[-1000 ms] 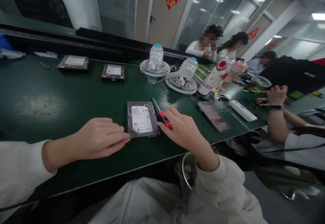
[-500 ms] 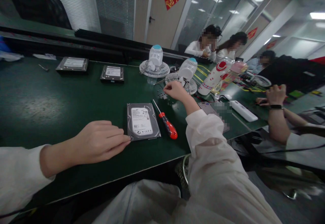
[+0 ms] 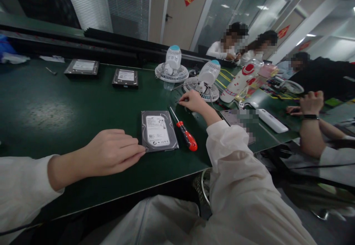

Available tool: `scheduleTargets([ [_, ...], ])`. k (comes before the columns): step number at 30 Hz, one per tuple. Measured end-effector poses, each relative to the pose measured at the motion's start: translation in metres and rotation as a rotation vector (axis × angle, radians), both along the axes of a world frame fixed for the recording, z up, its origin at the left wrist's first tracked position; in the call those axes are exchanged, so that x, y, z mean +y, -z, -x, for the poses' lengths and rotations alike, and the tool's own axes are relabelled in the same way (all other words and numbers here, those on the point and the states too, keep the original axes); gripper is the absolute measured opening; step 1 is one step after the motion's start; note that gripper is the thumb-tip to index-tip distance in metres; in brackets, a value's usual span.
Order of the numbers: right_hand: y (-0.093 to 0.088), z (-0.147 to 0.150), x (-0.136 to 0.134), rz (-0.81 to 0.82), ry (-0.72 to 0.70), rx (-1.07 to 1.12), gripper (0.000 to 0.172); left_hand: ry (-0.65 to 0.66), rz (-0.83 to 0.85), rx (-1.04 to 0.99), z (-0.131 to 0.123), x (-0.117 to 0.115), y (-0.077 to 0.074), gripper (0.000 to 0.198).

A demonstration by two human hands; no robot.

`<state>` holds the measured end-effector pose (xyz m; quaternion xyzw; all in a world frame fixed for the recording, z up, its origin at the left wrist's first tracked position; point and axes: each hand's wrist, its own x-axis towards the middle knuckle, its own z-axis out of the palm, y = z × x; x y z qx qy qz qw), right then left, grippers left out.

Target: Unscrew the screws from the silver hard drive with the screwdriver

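Note:
A hard drive (image 3: 158, 131) with a white label lies flat on the green table. My left hand (image 3: 116, 151) is closed, its fingertips pinching the drive's near left corner. To the drive's right rests a screwdriver (image 3: 187, 136) with a red and black handle, its shaft pointing away from me. Beyond it, my right hand (image 3: 192, 101) reaches down to the tabletop with thumb and fingers pinched together. Small loose screws (image 3: 176, 98) lie about these fingertips, partly covered by the hand. Whether anything is between the fingertips I cannot make out.
Two more hard drives, a left one (image 3: 82, 68) and a right one (image 3: 125, 77), lie farther back. Two white fans (image 3: 172, 73) stand behind my right hand. A bottle (image 3: 240, 80), a white power bank-like block (image 3: 273, 121) and a co-worker's hand (image 3: 312, 103) are at the right.
My right hand has come down over the loose screws and now covers more of them. My left hand stays at the drive's corner. The whole view has shifted slightly.

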<state>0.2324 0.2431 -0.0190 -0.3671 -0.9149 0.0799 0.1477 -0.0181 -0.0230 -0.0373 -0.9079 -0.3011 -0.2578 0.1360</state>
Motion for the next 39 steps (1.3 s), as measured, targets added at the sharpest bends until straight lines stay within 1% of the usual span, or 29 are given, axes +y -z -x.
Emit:
scheduleTargets([
  [11, 0.0042, 0.0056, -0.0031, -0.03, -0.001, -0.029, 0.018, -0.004, 0.007, 0.008, -0.0003, -0.0002, -0.0011, 0.014],
  [23, 0.0065, 0.0062, -0.0016, -0.07, -0.026, -0.09, 0.013, -0.004, 0.003, 0.008, -0.0002, 0.0006, -0.0001, 0.013],
  [27, 0.0072, 0.0059, -0.0011, -0.08, -0.019, -0.137, 0.027, 0.005, 0.004, 0.001, -0.0001, -0.0003, -0.0002, 0.012],
  [29, 0.0073, 0.0061, -0.0012, -0.081, -0.012, -0.143, 0.03, 0.007, 0.005, -0.002, 0.0, -0.0003, -0.0001, 0.012],
  [31, 0.0067, 0.0062, -0.0018, -0.079, -0.006, -0.134, 0.026, 0.007, 0.004, -0.003, 0.0, 0.0001, 0.0, 0.012],
  [34, 0.0051, 0.0058, -0.003, -0.072, -0.012, -0.097, 0.015, 0.006, 0.005, -0.002, -0.0006, 0.0009, -0.0001, 0.013],
  [39, 0.0061, 0.0053, -0.0021, -0.071, -0.074, -0.037, 0.022, 0.006, -0.002, 0.001, -0.0011, 0.0014, -0.0003, 0.013],
])
